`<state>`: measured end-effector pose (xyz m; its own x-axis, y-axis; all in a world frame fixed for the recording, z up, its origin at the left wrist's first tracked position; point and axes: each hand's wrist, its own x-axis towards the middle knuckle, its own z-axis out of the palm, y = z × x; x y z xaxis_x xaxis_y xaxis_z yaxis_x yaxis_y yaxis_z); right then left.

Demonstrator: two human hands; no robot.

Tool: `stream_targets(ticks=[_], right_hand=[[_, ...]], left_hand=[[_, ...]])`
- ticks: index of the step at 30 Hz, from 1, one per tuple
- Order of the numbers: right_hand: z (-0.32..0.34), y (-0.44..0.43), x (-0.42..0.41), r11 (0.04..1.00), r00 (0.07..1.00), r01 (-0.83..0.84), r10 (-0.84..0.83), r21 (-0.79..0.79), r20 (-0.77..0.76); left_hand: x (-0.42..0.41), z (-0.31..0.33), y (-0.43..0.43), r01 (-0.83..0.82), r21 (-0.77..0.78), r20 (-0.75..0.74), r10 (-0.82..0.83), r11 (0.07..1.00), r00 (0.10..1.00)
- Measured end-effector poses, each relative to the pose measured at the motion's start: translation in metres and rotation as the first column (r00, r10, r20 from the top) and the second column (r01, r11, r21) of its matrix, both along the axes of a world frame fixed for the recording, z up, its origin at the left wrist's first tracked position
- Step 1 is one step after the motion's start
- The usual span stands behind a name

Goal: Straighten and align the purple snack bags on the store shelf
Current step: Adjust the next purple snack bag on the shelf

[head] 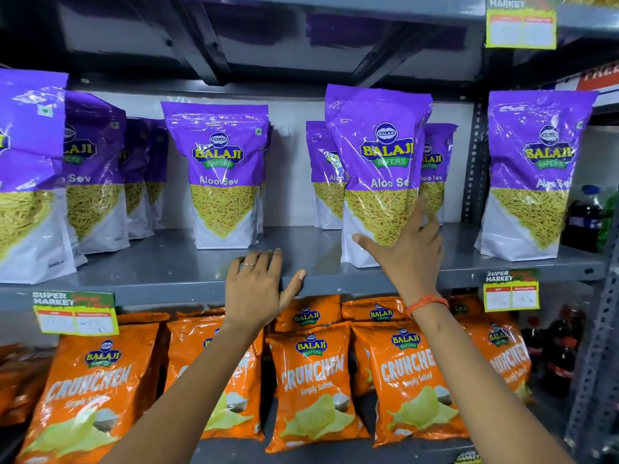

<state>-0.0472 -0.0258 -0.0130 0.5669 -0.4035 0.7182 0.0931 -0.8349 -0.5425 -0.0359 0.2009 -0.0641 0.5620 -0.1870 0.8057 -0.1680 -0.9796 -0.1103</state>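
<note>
Several purple Aloo Sev snack bags stand upright on the grey metal shelf (174, 262). My right hand (410, 249) lies flat against the lower right front of one purple bag (376, 162) near the shelf's front edge, fingers straight and spread. More purple bags stand behind it. Another purple bag (222, 175) stands further back at the centre, one (536, 172) at the right, and several (90, 172) at the left. My left hand (258, 286) rests on the shelf's front edge with fingers extended, holding nothing.
Orange Crunchem chip bags (315, 383) fill the shelf below. Price tags (75, 313) (510, 291) hang on the shelf lip. Dark soda bottles (584, 219) stand at the far right beyond a perforated upright post (475, 162). Another shelf runs overhead.
</note>
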Motion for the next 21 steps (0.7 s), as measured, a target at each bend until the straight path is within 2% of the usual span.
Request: stream_targets(ticks=[2,5,9,15,21], right_hand=[[-0.002,0.010,-0.007,0.998,0.994,0.026,-0.021,-0.049,0.103],[-0.001,0.033,-0.015,0.994,0.969,-0.032,0.056,-0.106,0.239],[0.004,0.077,-0.019,0.985,0.941,-0.093,0.134,-0.144,0.311],[0.009,0.156,0.003,0.971,0.943,-0.178,0.215,-0.162,0.252],[0.023,0.240,0.051,0.964,0.964,-0.263,0.265,-0.051,0.034]], left_hand=[[-0.002,0.001,0.000,0.005,-0.003,-0.009,-0.005,1.000,1.000],[-0.004,0.001,0.003,0.011,0.015,-0.003,-0.011,1.000,1.000],[-0.006,0.000,0.022,-0.014,0.004,0.031,0.014,1.000,0.999],[-0.006,0.001,0.094,-0.045,-0.019,0.054,0.046,0.999,0.997],[-0.007,0.002,0.164,-0.024,0.054,0.149,0.016,0.998,0.989]])
